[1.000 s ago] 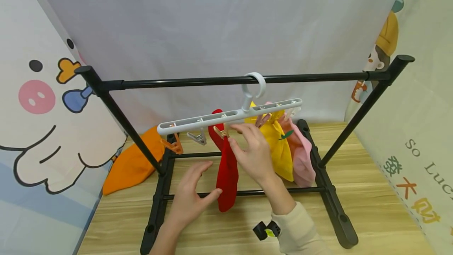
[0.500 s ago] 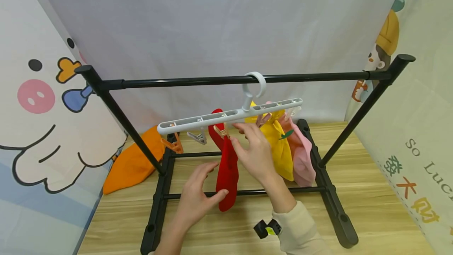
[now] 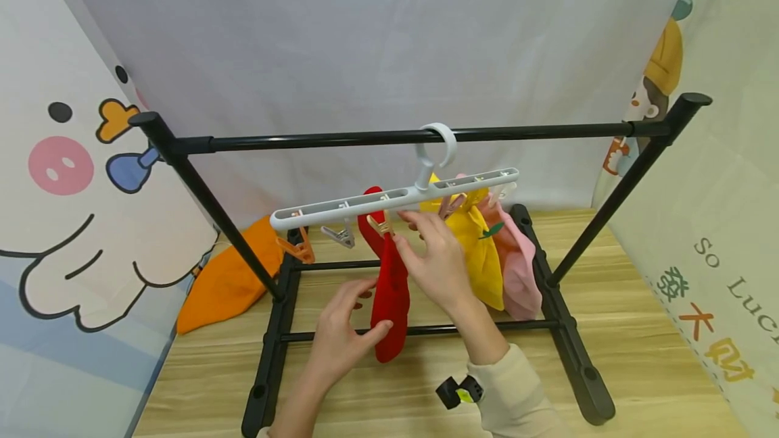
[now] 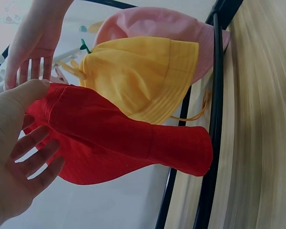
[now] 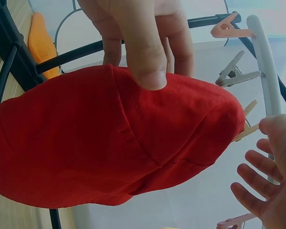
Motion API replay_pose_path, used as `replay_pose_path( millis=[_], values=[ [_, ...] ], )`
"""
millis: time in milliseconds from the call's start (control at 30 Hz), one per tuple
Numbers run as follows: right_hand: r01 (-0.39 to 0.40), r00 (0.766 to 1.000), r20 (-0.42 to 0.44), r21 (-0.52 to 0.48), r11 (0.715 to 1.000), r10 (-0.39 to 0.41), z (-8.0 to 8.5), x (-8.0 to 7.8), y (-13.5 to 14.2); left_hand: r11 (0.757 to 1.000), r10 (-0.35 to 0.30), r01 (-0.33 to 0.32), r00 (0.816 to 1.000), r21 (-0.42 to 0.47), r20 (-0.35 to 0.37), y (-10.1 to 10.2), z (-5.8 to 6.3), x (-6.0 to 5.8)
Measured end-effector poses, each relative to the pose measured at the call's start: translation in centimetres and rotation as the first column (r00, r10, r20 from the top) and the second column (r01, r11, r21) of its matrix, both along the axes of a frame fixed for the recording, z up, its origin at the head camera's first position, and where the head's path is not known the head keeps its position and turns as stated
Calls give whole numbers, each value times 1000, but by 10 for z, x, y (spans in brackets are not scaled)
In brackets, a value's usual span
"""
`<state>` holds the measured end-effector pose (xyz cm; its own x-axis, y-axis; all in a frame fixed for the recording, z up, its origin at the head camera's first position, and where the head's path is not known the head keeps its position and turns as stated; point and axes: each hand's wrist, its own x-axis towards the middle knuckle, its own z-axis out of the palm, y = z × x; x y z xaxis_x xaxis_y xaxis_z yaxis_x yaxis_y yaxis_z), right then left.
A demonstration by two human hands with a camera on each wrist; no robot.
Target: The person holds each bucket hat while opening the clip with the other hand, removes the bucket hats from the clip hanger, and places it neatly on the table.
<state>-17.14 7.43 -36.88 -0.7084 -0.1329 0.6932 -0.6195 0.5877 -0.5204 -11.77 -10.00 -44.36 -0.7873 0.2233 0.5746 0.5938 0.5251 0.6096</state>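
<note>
A red bucket hat (image 3: 391,306) hangs folded from a beige clip (image 3: 380,227) on the white hanger (image 3: 341,211). My left hand (image 3: 345,336) is at the hat's left side, its thumb over the near face and its other fingers loosely spread on the other side, as the left wrist view shows. My right hand (image 3: 439,263) is raised beside the beige clip, thumb and fingers apart, holding nothing; the right wrist view has its fingers (image 5: 260,179) spread near the hanger. A yellow hat (image 4: 133,76) and a pink hat (image 4: 157,26) hang to the right.
The hanger hooks over the top bar (image 3: 316,141) of a black rack. An orange clip (image 3: 298,247) and a grey clip (image 3: 341,235) hang from its left part. An orange hat (image 3: 234,282) lies at the left on the wooden table (image 3: 663,330). Printed curtains stand around.
My left hand has moved a little right and up, bringing its thumb over the red hat. The right hand stays almost still beside the clip.
</note>
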Motion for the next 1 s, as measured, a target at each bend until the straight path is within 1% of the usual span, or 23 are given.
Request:
replay_pose_path(
  millis=[133,233,367,500,667,833,1000],
  values=[
    [0,1000,14,6,1000,0,2,0,-2,1000,-14,13,1000,17,19,1,1,-1],
    [6,1000,29,14,1000,-6,2,0,-4,1000,-13,12,999,27,37,1,0,-1],
    [17,999,40,17,1000,-18,3,0,-5,999,-19,17,999,40,37,2,0,-2],
    [22,999,39,19,1000,-23,3,1,-7,998,-40,38,998,56,39,2,0,-2],
    [20,998,54,26,999,-22,3,1,-9,997,-54,52,998,58,39,3,0,-2],
    [24,997,69,33,999,-27,5,1,-10,997,-53,50,997,60,50,3,2,-2],
    [43,998,50,38,998,-45,5,1,-13,997,-40,37,997,61,60,3,3,-1]
  ],
)
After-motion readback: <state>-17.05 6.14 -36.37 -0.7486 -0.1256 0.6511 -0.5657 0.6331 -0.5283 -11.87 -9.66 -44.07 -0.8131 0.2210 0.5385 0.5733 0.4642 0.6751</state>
